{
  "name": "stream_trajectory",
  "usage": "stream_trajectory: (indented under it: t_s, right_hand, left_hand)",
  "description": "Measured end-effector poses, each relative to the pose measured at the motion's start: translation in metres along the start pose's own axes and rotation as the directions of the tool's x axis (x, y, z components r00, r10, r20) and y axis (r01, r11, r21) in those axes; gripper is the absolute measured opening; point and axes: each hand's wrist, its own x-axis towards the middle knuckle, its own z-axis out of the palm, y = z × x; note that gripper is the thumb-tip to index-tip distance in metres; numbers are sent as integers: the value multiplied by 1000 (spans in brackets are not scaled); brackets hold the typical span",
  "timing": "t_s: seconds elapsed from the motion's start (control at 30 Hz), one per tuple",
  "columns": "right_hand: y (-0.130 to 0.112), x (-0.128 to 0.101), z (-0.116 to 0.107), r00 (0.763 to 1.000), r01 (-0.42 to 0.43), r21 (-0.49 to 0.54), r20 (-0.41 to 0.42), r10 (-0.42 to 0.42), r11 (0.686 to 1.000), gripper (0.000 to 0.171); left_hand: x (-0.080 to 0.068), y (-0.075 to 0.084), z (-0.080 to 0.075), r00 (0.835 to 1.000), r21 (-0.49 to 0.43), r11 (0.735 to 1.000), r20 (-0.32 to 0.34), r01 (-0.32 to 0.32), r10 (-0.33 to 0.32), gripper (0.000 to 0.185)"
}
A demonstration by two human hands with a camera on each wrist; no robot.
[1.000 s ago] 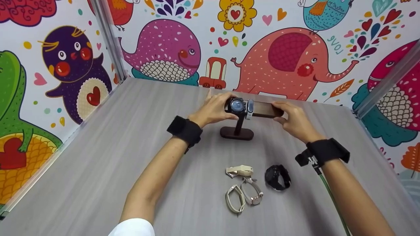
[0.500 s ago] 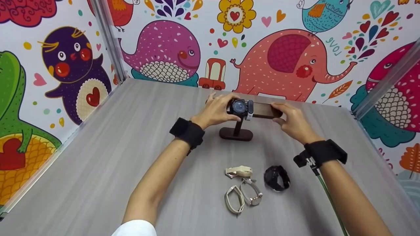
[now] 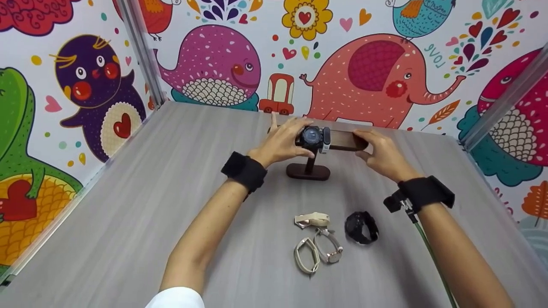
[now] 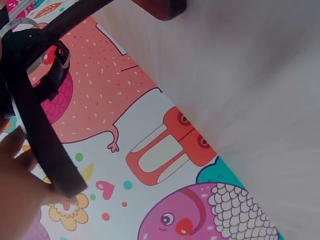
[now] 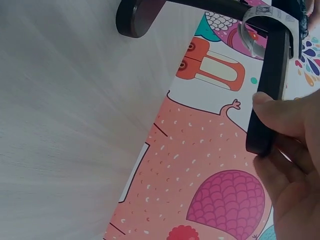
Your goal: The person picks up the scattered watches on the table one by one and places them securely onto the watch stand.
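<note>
From the head view, your left hand (image 3: 280, 143) curls its fingers round the black watch (image 3: 311, 137) that sits on the crossbar of the dark wooden stand (image 3: 309, 171), while your right hand (image 3: 383, 156) pinches the bar's free end (image 3: 353, 140) between thumb and fingers to steady it. A light-strapped watch (image 3: 326, 141) hangs on the bar just beside the black one. You seem to be in the middle of seating the black watch on the bar; the next move likely calls for keeping the bar steady and settling the watch before letting go. On the grey table (image 3: 150, 205) near you lie 4 more watches: a beige one (image 3: 312, 220), a white loop (image 3: 306, 256), a metal one (image 3: 329, 247) and a black one (image 3: 361, 228). In the left wrist view, the black strap (image 4: 40, 105) crosses in front of your fingers (image 4: 17, 195), which press against it. In the right wrist view, your thumb (image 5: 280, 115) and fingers clamp the bar end (image 5: 267, 110).
</note>
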Motion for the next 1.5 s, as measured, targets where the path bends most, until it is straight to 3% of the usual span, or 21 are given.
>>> stream_trajectory:
  t_s: [0.13, 0.27, 0.37, 0.47, 0.57, 0.7, 0.9, 1.1, 1.2, 1.37, 1.5]
  right_hand:
    - [-8, -9, -7, 1000, 5, -26, 10, -4, 1000, 68]
    - [-23, -28, -10, 999, 43, -29, -19, -44, 999, 66]
    - [-33, -47, -8, 997, 75, -26, 13, -75, 997, 63]
    - [-41, -67, -5, 992, 51, -19, 115, -49, 998, 66]
    - [-47, -86, -4, 973, 2, -14, 231, 2, 1000, 70]
    - [-51, -107, -5, 944, -18, -18, 329, 23, 1000, 74]
    - [-48, -121, -3, 904, -14, -18, 426, 20, 1000, 79]
    - [-40, -134, 7, 877, -31, -10, 479, 32, 999, 87]
    - [-37, -138, 17, 884, -30, -20, 467, 36, 999, 83]
    - [-38, -139, 27, 916, -11, -45, 400, 28, 999, 73]
    - [-46, -138, 27, 931, 0, 2, 364, 0, 1000, 70]
  left_hand:
    - [-11, 9, -8, 997, -19, 998, -33, -64, 63, 85]
    - [-32, 23, -15, 984, -27, 985, -57, -168, 166, 71]
    - [-53, 32, -17, 978, -45, 977, -27, -209, 208, 64]
    - [-71, 42, -14, 977, -84, 974, 29, -209, 212, 62]
    - [-86, 53, -6, 971, -117, 971, 91, -209, 220, 63]
    - [-99, 67, 11, 951, -157, 956, 153, -246, 270, 63]
    - [-111, 83, 34, 924, -194, 945, 228, -265, 306, 62]
    - [-117, 90, 49, 908, -193, 958, 324, -212, 266, 64]
    - [-121, 88, 56, 903, -187, 963, 350, -194, 250, 65]
    - [-127, 82, 64, 897, -192, 967, 377, -170, 233, 62]
    - [-129, 80, 64, 895, -203, 968, 390, -145, 216, 60]
